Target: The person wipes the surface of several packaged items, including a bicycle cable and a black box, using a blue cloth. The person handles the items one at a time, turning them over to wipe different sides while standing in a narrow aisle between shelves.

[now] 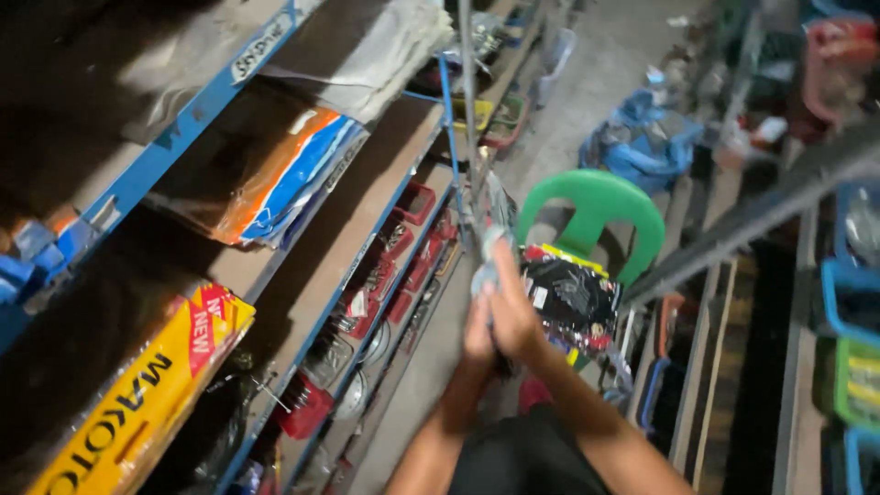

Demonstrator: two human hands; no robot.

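Note:
Both my hands meet in front of me, low in the middle of the view. My left hand and my right hand are closed together around a small pale bundle, blurred by motion, so its kind is unclear. Just right of them a black packet with red and yellow edges lies on the seat of a green plastic chair. A thin metal rod rises straight up above my hands.
Blue metal shelving runs along the left, holding a yellow box, an orange and blue packet, folded cloth and red bins of hardware. Blue bags lie on the concrete floor beyond. Crates and racks stand right.

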